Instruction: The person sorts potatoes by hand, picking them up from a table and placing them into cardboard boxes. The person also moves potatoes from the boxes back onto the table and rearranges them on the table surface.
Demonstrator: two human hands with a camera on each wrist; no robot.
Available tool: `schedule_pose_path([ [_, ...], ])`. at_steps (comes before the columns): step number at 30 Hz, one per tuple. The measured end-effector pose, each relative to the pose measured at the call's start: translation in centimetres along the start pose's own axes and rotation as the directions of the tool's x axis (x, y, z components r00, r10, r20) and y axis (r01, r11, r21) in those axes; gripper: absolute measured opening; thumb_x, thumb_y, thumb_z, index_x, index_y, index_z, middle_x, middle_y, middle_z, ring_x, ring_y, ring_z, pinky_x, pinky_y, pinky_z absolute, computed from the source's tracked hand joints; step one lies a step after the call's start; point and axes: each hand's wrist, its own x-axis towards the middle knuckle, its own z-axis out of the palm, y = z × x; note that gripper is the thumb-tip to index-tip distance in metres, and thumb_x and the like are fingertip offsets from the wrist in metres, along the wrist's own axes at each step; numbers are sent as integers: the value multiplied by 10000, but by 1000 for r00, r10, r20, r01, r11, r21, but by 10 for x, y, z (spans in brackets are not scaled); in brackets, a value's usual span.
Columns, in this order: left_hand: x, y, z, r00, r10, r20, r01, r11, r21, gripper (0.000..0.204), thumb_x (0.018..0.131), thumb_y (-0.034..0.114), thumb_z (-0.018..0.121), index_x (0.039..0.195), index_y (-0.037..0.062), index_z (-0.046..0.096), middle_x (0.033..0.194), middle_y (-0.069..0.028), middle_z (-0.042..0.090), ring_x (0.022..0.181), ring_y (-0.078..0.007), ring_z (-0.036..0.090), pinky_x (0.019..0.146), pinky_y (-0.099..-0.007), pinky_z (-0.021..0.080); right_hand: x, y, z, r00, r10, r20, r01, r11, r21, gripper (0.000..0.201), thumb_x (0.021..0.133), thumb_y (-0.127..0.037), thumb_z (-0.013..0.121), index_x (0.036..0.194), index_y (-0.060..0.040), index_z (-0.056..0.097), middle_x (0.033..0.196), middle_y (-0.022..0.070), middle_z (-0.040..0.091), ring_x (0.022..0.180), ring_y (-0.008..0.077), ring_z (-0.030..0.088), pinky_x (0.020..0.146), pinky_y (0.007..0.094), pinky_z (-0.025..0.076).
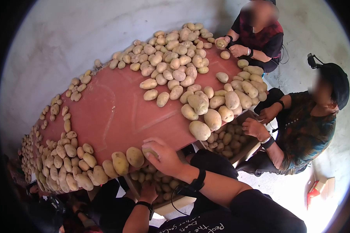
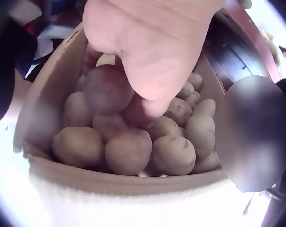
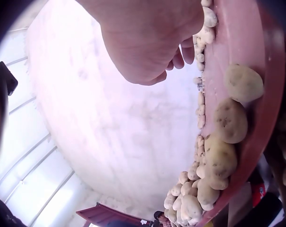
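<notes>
In the head view my left hand (image 1: 148, 191) reaches down into a cardboard box of potatoes below the table edge. The left wrist view shows this hand (image 2: 150, 45) with thumb and fingers around a shaded potato (image 2: 108, 89), above other potatoes (image 2: 128, 151). My right hand (image 1: 163, 157) is over the red table's near edge, its fingers partly covering a potato (image 1: 149, 150) at the end of a row. In the right wrist view the right hand (image 3: 152, 40) has loosely bent fingers, apart from the nearest potato (image 3: 244, 83).
Potatoes are heaped on the red table (image 1: 124, 97) at its far side (image 1: 175, 58), left end (image 1: 66, 155) and right edge (image 1: 221, 103). Two people sit at the right, one holding a potato (image 1: 221, 43). Another box of potatoes (image 1: 229, 139) stands below the table.
</notes>
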Motion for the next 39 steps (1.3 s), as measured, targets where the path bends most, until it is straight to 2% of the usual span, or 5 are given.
schedule_pose_path([
  [14, -2, -8, -9, 996, -5, 85, 20, 983, -180, 688, 643, 169, 775, 1248, 149, 448, 1261, -174, 405, 1081, -355, 538, 890, -415, 476, 0, 7, -1, 997, 71, -17, -70, 994, 84, 216, 786, -34, 558, 1000, -3, 568, 1061, 166, 561, 972, 349, 567, 811, 372, 470],
  [17, -5, -14, -6, 997, 27, 67, -12, 976, -219, 667, 643, 158, 773, 1233, 140, 463, 1263, -183, 403, 1053, -367, 551, 882, -415, 482, -1, 14, 2, 999, 20, -42, -16, 997, 80, 234, 800, 1, 547, 1029, -34, 577, 1081, 113, 561, 796, 192, 584, 668, 276, 472],
  [32, -39, -13, -18, 998, 37, -50, -50, 961, -273, 580, 618, 166, 776, 1147, 136, 540, 1139, -185, 448, 1053, -360, 510, 877, -409, 469, -3, 17, 7, 995, 92, 30, -94, 990, 105, 176, 793, -22, 555, 965, 7, 576, 981, 142, 573, 886, 305, 581, 737, 346, 486],
  [35, -45, -15, -14, 996, 76, -55, -88, 961, -262, 573, 635, 205, 785, 1149, 158, 536, 1146, -188, 440, 1058, -372, 503, 883, -417, 462, -4, 18, 10, 998, 53, -15, -51, 991, 125, 194, 808, 5, 529, 995, -17, 577, 952, 78, 588, 790, 168, 560, 691, 269, 455],
  [39, -54, -8, -17, 999, 39, -33, -46, 959, -278, 579, 640, 175, 776, 1160, 147, 521, 1159, -192, 434, 1075, -380, 497, 897, -423, 456, -3, 22, 8, 997, 78, -26, -74, 989, 129, 174, 794, -28, 534, 960, 3, 579, 915, 140, 590, 848, 293, 589, 741, 343, 477],
])
